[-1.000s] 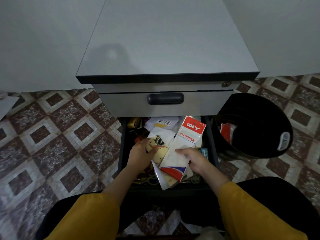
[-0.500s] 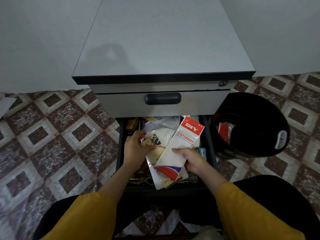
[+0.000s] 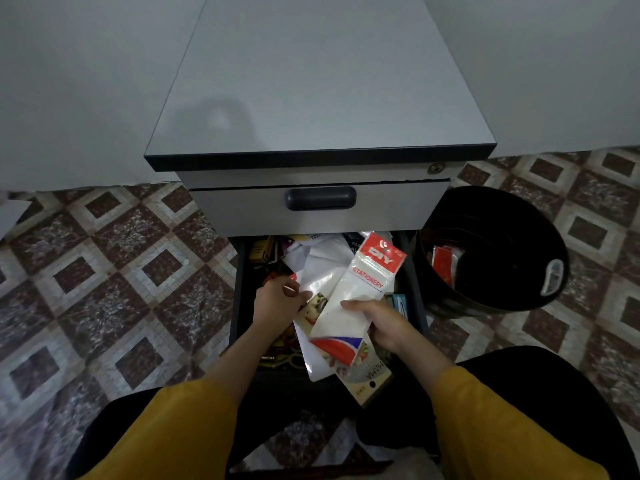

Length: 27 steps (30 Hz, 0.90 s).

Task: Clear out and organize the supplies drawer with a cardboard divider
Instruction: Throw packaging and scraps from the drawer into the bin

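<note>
Lifted higher since a moment ago, the stationery packet (image 3: 360, 292) is now tilting over the open drawer (image 3: 239, 292).
I'm gripping its lower half with my right hand (image 3: 382, 325), thumb on top, red header pointing up-right toward the bin (image 3: 491, 247); my left hand (image 3: 278, 301) is pinching the papers (image 3: 322, 271) underneath.

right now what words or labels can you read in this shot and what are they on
"DIY": red header of the stationery packet held in the right hand.
"STATIONERY": red print on the same packet, below the header.
Card under the packet: print too blurred to read.
Label on the black bin: unreadable.
</note>
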{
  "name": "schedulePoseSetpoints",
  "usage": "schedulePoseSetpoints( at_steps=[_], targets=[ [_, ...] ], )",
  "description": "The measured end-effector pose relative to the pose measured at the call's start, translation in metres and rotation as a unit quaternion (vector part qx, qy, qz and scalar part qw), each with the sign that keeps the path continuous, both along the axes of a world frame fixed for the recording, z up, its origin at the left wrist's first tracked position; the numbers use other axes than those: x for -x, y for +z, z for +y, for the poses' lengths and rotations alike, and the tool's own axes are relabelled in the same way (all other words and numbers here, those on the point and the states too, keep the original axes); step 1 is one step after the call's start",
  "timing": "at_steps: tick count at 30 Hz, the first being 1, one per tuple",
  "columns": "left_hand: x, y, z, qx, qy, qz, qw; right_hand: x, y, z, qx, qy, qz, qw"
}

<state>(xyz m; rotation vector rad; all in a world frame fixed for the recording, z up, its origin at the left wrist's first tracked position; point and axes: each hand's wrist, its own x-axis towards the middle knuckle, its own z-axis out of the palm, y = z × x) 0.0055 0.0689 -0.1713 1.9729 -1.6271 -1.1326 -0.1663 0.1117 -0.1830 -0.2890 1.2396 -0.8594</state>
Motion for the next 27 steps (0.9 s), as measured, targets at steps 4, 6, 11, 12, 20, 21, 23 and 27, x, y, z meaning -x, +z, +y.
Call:
schedulePoseSetpoints(
  at_steps=[4, 6, 11, 12, 20, 21, 23, 27],
  targets=[
    [0.0, -0.003, 0.002, -0.028, 0.011, 0.016, 0.999, -0.005, -0.004, 0.003, -0.005, 0.02, 0.04, 0.999],
    [-0.001, -0.005, 0.002, -0.05, 0.002, 0.021, 0.999, -0.006, -0.005, 0.003, -0.003, 0.021, 0.054, 0.998],
    [-0.006, -0.005, -0.001, -0.052, 0.019, 0.05, 0.997, -0.005, -0.006, 0.001, -0.006, 0.027, 0.059, 0.998],
    [-0.006, -0.006, -0.001, -0.055, 0.02, 0.046, 0.997, -0.006, -0.006, 0.001, -0.005, 0.026, 0.068, 0.997],
    [0.0, -0.001, 0.009, -0.12, 0.124, 0.142, 0.975, -0.005, 0.002, 0.004, 0.002, -0.023, 0.052, 0.998],
    [0.001, -0.002, 0.012, -0.147, 0.131, 0.202, 0.959, -0.003, 0.005, 0.005, 0.007, -0.022, 0.051, 0.998],
    [0.006, -0.001, 0.023, -0.166, 0.127, 0.275, 0.939, -0.001, 0.01, 0.009, 0.017, -0.023, 0.047, 0.998],
    [0.018, 0.009, 0.045, -0.13, 0.118, 0.31, 0.934, 0.007, 0.022, 0.024, 0.036, -0.015, 0.045, 0.998]
  ],
)
